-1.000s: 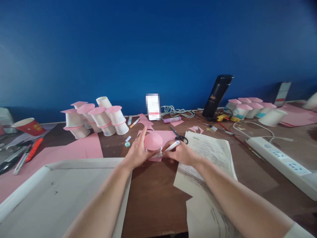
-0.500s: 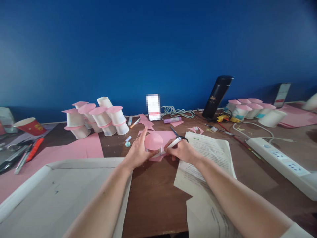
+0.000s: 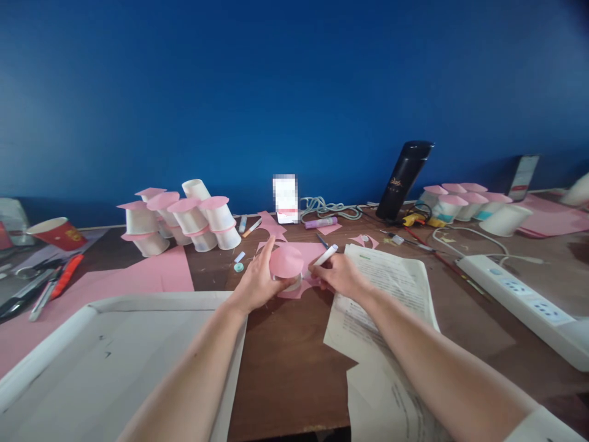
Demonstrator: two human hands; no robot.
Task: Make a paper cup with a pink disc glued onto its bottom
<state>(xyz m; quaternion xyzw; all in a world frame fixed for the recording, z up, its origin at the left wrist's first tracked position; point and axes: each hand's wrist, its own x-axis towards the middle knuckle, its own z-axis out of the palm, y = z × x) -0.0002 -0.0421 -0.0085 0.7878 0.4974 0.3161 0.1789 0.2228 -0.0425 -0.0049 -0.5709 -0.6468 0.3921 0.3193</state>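
Observation:
My left hand point(image 3: 260, 273) is closed round a white paper cup point(image 3: 296, 283) topped by a pink paper disc point(image 3: 286, 262); the hand and disc hide most of the cup. In my right hand point(image 3: 340, 273) is a slim white pen point(image 3: 326, 254), slanting up to the right, its lower end hidden by the fingers. The right fingertips are just right of the cup. Beneath both hands lies a cut pink paper sheet point(image 3: 313, 251), with scissors point(image 3: 321, 239) partly visible behind the right hand.
Stacked white cups with pink discs point(image 3: 186, 221) stand at the back left. A white tray point(image 3: 161, 301) lies front left, printed sheets point(image 3: 391, 270) under my right forearm. Farther right are a black bottle point(image 3: 402, 181), a power strip point(image 3: 519, 307) and more disc-topped cups point(image 3: 453, 205).
My right hand has drawn slightly right, away from the cup, and the pen has tilted a little more upright. My left hand keeps its hold, almost still.

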